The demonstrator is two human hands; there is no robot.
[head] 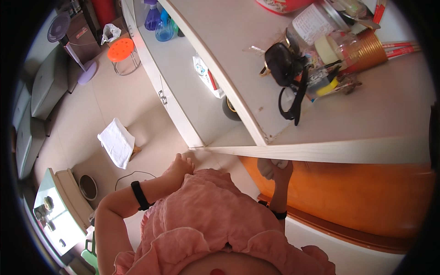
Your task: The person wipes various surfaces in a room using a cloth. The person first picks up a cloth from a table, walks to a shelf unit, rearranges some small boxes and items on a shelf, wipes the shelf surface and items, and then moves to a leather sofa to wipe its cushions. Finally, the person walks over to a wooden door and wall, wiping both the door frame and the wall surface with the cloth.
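Note:
My left hand (180, 165) is in front of my pink dress, near the lower corner of a pale wooden shelf unit (230, 150). Its fingers are loosely bent and slightly apart, and nothing shows in them. Beside the orange wooden panel (343, 192), just under the shelf edge, my right hand (284, 169) grips a crumpled whitish cloth (265, 169). The shelf edge hides part of that hand. On the top surface lie black-framed glasses (295, 111), dark sunglasses (277, 63), a clear jar with a metal lid (311, 24) and a clear container with a gold ribbed end (369, 51).
The lower shelf holds spray bottles (164, 30) and a white packet (205, 75). Left of it are an orange stool (121, 50), a low stool under a white towel (117, 142), a standing fan (59, 27), a grey sofa (50, 79) and a glass-topped table (58, 213). A cable (129, 173) trails on the floor.

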